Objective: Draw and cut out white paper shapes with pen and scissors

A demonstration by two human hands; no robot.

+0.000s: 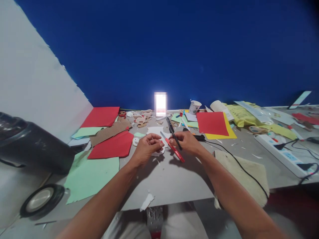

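My right hand (187, 142) is closed around a pair of scissors (174, 142) with one red and one black handle, the blades pointing up and left. My left hand (147, 146) is closed in a pinch just left of the blades, fingers curled on a small white paper piece (159, 152). A larger white cut-out shape (156, 131) lies on the grey table (169, 179) right behind both hands.
Red sheets (112, 145), mint green paper (92, 171) and corrugated cardboard (109, 132) lie at left. A red-on-yellow sheet (214, 124), a cup (194, 107), a black cable (239, 166), beige cloth (249, 172) and a power strip (284, 151) sit at right. A wheeled black object (30, 146) stands far left.
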